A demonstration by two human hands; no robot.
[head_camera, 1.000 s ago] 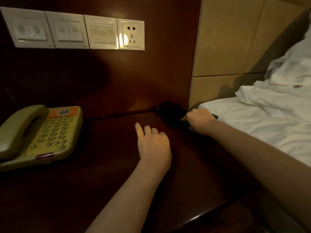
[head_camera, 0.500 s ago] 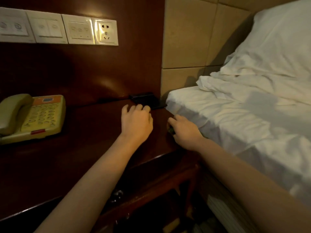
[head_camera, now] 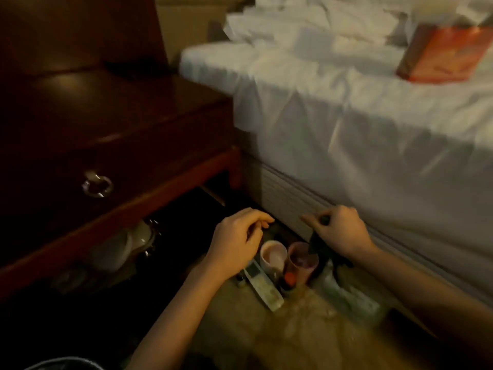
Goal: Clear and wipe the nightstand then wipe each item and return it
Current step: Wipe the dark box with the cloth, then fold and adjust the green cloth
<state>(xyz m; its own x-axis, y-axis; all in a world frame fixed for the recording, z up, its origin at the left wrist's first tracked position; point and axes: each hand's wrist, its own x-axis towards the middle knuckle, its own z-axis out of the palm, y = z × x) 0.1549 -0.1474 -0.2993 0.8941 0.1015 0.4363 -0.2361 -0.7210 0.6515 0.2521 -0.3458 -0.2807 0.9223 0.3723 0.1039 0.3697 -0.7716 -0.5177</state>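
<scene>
Right hand gripping a blurred dark object at 4 o'clock, left hand loosely curled, holding nothing, above floor cups, partly hiding remote

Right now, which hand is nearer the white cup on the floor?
Left. The left hand hovers just up-left of the white cup; the right hand, gripping a dark object, is farther right.

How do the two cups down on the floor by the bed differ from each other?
The white cup looks opaque and pale, while the pink cup looks tinted and see-through. The white cup stands nearer the left hand; the pink cup stands beside it, nearer the right hand, which grips a dark object. Both stand upright with open mouths, close together; the blur hides whether they touch.
</scene>
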